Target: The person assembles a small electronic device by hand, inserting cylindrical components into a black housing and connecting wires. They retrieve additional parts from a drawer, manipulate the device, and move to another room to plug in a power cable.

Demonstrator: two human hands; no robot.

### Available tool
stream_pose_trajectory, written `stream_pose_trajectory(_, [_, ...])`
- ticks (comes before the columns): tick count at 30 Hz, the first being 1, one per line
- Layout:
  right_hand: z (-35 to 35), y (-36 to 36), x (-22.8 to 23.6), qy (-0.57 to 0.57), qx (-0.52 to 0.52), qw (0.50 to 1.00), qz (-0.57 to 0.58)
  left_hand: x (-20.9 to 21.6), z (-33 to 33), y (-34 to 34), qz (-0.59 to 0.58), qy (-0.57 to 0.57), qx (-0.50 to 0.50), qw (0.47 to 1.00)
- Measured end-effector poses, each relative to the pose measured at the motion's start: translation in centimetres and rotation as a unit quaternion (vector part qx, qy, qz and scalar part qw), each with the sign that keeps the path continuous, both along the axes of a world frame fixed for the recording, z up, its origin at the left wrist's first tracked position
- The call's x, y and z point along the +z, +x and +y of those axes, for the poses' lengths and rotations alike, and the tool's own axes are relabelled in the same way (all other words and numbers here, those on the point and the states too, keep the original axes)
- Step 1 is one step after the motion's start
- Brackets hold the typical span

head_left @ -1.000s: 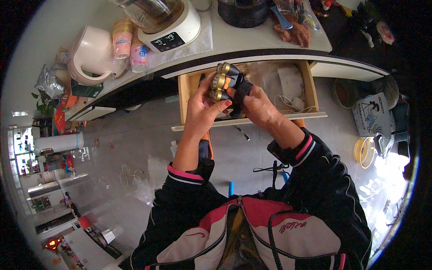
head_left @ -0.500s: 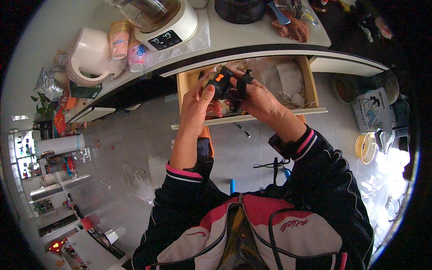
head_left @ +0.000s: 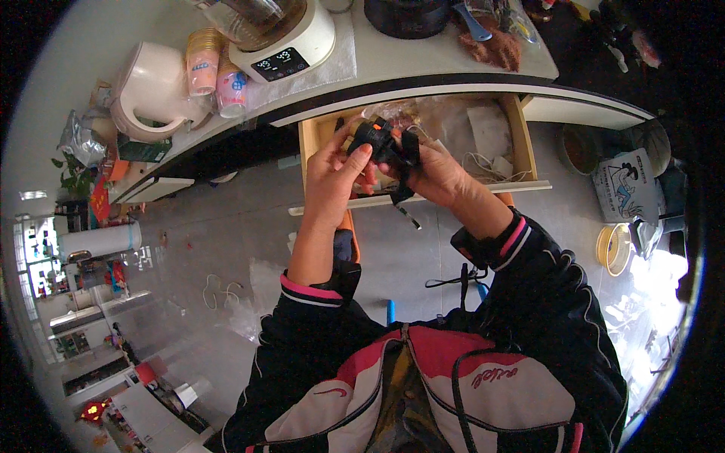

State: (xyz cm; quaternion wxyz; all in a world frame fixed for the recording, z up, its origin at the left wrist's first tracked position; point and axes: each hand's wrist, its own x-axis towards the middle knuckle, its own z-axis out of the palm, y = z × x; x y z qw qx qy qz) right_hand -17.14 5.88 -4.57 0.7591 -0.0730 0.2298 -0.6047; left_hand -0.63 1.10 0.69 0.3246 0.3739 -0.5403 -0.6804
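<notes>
Above an open drawer (head_left: 519, 136) I hold a small black device (head_left: 368, 137) with an orange part on top; its exact kind is hard to make out. My left hand (head_left: 337, 167) is closed around its left side, with the thumb pressed on the near face. A black strap (head_left: 408, 149) runs from its right side, pinched in the fingers of my right hand (head_left: 443, 172). One strap end dangles below that hand, in front of the drawer. The fingertips behind the device are partly hidden.
Clear plastic bags and a white cable (head_left: 483, 162) lie in the drawer. On the counter (head_left: 423, 64) stand a white appliance (head_left: 317, 38), wrapped paper cups (head_left: 202, 64), a cream pitcher (head_left: 147, 90) and a brown cloth (head_left: 495, 49). A yellow basket (head_left: 613, 249) sits at right.
The black device has turned in my hands, so its orange part shows smaller and farther right. My right hand has shifted slightly, and the strap end now hangs lower in view.
</notes>
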Motion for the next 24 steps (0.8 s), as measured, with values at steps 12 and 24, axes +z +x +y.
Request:
stream_pose_trajectory(12, [0.3,1.3,3.6,-0.152,-0.084,0.903,0.394,-0.7,-0.6,0.9,0.255,0.200,0.046,0.945])
stream_pose_trajectory(24, [0.8,1.2,3.8,-0.104,-0.105,0.891,0.429,-2.6,-0.2,0.7,0.318,0.233,-0.014,0.919])
